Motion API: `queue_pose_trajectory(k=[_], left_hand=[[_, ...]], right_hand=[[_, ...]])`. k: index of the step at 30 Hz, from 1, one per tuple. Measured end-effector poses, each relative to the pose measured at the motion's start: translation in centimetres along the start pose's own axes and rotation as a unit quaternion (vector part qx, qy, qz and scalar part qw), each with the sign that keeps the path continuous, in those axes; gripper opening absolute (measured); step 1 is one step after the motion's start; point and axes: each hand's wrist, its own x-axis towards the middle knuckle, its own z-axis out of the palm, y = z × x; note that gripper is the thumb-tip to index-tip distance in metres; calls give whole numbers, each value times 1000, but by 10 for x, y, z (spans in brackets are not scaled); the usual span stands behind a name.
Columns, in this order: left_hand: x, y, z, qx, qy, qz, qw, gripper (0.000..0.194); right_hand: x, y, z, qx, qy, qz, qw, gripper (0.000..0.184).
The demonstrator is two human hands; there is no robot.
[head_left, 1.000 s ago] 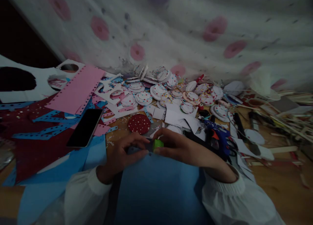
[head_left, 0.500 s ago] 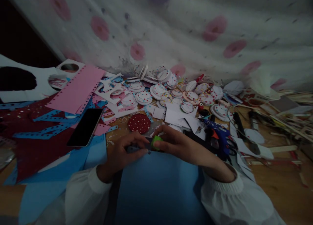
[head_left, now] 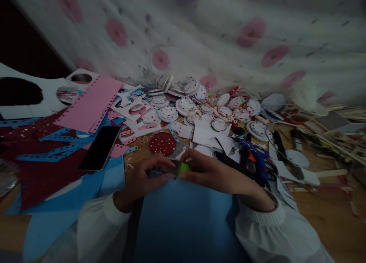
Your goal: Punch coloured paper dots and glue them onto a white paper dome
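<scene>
A large blue paper sheet (head_left: 185,217) stretches from between my hands down toward my body, with a small dark hole near its far edge. My left hand (head_left: 150,175) grips that far edge at its left corner, thumb on the near side and fingers curled over. In my right hand (head_left: 210,171) is a small green hole punch (head_left: 183,168), held between thumb and fingers at the same edge. Its underside is hidden by the hand and the paper. Just beyond my hands lies a dark red round disc (head_left: 162,143) with white dots.
A phone (head_left: 100,148) rests on blue and red sheets at left, near a pink sheet (head_left: 90,103) punched along its edges. Several dotted white paper discs (head_left: 185,106) pile up at the back. A blue glue gun (head_left: 259,162), scissors (head_left: 271,169) and wood strips (head_left: 331,174) lie right.
The green punch tilted and turned slightly in my right hand half a second ago and now sits upright again at the paper's edge. My left hand has stayed in place.
</scene>
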Motion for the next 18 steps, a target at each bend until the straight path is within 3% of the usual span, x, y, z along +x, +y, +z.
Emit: queue_pose_trajectory(k=[9,15,18], left_hand=[[-1,2,-1,2,-14,23,1000,20],[-1,5,0,33,-33,76,996,15],[0,5,0,46,-35,93,994,13]], right_hand=[[-2,-2,-10,-117,-8,23,993,25],[0,1,-9,-131,-10,19,991,33],[-1,0,-8,-126,-47,35,990,35]])
